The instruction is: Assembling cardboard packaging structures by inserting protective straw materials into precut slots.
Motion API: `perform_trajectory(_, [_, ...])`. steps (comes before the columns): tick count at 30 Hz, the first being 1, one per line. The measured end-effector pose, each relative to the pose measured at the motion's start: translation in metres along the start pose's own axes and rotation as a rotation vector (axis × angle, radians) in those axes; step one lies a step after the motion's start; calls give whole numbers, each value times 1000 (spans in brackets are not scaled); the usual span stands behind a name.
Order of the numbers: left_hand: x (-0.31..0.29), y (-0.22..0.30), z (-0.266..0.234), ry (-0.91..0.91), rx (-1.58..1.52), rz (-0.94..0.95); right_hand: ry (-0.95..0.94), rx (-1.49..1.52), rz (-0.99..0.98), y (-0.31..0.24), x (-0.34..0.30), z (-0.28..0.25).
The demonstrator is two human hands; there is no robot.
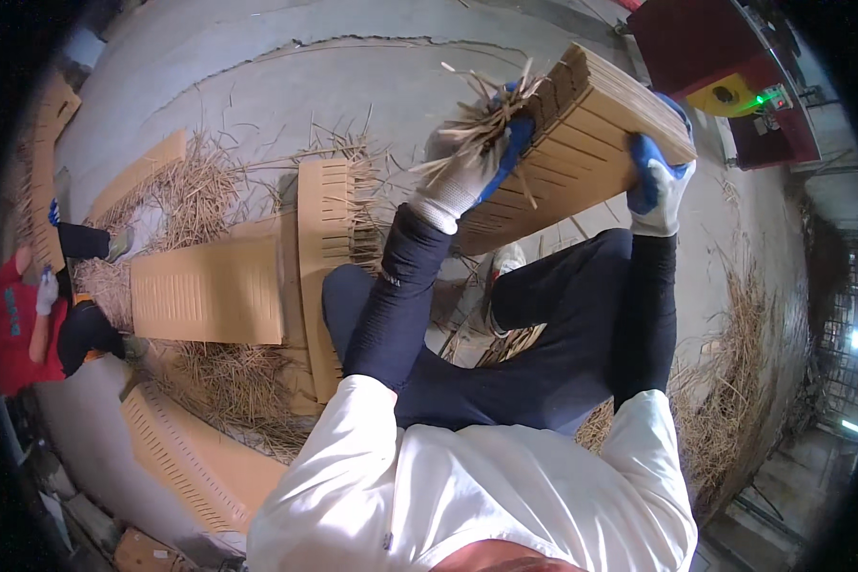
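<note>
A thick stack of slotted brown cardboard sheets [582,157] is raised and tilted above my knees. My right hand [656,186], in a white glove with a blue-coated palm, grips the stack's right end, with the thumb on the near face. At the left end, my gloved left hand [477,167] is closed on a bunch of thin cardboard strips [491,119] sticking out in all directions, and it touches the stack's edge. Whether those strips are still joined to the sheets I cannot tell.
Left of my legs lie a slotted cardboard stack [210,291], a narrow upright stack [324,257] and heaps of strips [205,191]. More strips [734,381] litter the floor at right. A dark red machine [725,76] stands far right. Another person in red [29,324] handles cardboard at left.
</note>
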State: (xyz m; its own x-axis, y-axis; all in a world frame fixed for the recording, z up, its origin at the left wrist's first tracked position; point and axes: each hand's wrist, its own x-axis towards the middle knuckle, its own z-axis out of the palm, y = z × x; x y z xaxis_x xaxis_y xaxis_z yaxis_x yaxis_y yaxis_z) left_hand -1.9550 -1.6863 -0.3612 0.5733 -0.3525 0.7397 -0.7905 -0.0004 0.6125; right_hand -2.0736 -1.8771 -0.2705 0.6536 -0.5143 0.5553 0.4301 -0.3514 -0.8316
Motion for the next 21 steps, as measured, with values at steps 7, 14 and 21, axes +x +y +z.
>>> perform_trajectory(7, [9, 7, 14, 196, 78, 14, -60, -83, -40, 6, 0, -3])
perform_trajectory(14, [0, -23, 42, 398, -244, -319, -70, 2, -46, 8, 3, -2])
perform_trajectory(21, [-3, -36, 26, 768, -1382, -849, -33, -68, -37, 10, 3, -7])
